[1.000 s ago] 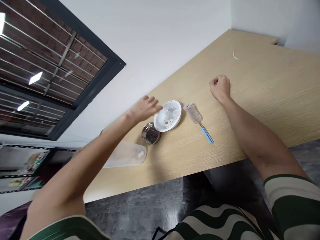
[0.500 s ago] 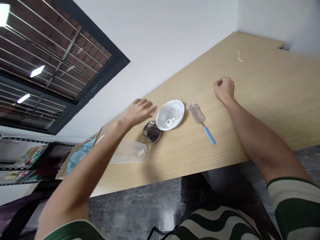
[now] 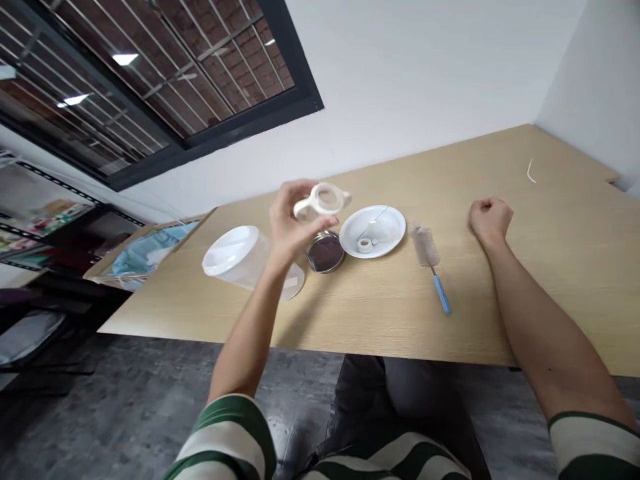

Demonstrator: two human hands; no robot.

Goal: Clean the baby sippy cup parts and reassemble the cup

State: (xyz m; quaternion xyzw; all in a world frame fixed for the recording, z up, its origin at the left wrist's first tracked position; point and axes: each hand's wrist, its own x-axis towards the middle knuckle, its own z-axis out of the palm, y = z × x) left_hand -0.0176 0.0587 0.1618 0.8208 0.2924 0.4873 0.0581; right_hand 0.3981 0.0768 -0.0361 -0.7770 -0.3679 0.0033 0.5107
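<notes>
My left hand [image 3: 291,223] is raised above the table, its fingers wrapped round a white plastic piece [image 3: 327,199] with a round opening. Below it are a round metal tin [image 3: 325,257] and a clear plastic pitcher [image 3: 255,257] lying on its side, partly behind my wrist. A white bowl [image 3: 395,230] right of the tin holds a small white ring and a thin wire. The brush [image 3: 440,290] with a blue handle lies right of the bowl. My right hand [image 3: 491,219] rests on the table as a loose fist; I cannot make out anything in it.
A thin white strip [image 3: 531,172] lies at the back right of the wooden table [image 3: 370,320]. At the left end stands a box [image 3: 113,267] with blue lining, and a shelf [image 3: 40,213] is behind it. A barred window [image 3: 210,80] is in the wall.
The view has turned. The left hand now holds the white plastic piece up, where earlier none was visible in its spread fingers. The right hand stays closed on the table.
</notes>
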